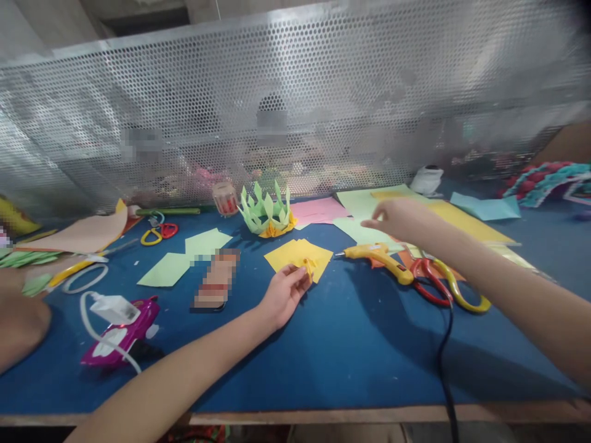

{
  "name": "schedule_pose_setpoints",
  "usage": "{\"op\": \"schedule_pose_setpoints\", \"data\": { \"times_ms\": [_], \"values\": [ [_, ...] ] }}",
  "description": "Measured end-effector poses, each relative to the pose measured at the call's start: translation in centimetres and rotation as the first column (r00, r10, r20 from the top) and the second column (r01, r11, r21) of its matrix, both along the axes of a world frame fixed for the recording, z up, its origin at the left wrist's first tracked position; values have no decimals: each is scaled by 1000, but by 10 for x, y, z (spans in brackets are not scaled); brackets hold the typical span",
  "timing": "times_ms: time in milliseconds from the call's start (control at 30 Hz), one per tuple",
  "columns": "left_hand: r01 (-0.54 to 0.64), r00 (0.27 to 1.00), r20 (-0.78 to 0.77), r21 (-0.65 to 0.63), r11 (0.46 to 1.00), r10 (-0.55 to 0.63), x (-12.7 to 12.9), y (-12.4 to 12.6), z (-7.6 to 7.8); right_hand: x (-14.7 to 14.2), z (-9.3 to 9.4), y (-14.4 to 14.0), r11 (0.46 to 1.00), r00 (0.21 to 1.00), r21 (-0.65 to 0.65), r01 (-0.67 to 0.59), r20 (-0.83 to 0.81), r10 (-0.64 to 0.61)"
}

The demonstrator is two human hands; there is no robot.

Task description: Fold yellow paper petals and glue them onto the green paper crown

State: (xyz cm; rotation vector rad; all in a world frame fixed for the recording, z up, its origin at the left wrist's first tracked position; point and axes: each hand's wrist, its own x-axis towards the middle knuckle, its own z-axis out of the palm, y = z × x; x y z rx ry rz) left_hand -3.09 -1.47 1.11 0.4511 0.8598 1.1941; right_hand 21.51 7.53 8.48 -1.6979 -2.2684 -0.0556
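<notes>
Now | left hand [284, 294] pinches small folded yellow paper piece [308, 267] over yellow paper squares [295, 254], mid worktop [351, 344] | right hand [401, 220] loosely open, empty, above yellow glue gun [379, 258] | small jar [225, 198] far, contents unclear

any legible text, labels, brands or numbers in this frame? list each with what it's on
None readable.
Yellow glue gun: no marking legible.
White charger on the purple holder: print, if any, too small.
Small jar: red contents, no legible label.
Flat thing by the left hand: blurred out.
</notes>
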Motion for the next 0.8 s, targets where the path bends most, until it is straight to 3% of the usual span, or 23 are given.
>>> {"op": "schedule_pose_setpoints", "data": {
  "times_ms": [133,267,367,633,800],
  "values": [
    [5,1000,15,-6,1000,-4,0,0,0,-62,25,17,949,975,-222,-222,-23,223],
    [28,999,29,-15,999,-28,-4,-1,0,-125,19,32,913,951,-266,-309,-80,298],
    [28,999,34,-19,999,-28,-11,1,-2,-156,10,43,924,960,-262,-280,-108,260],
    [-85,996,32,-19,996,85,-27,5,5,-200,-8,65,905,964,-338,-260,-141,225],
    [-135,990,33,-80,988,138,-33,5,10,-200,-10,67,903,969,-354,-246,-118,218]
  ]
}}
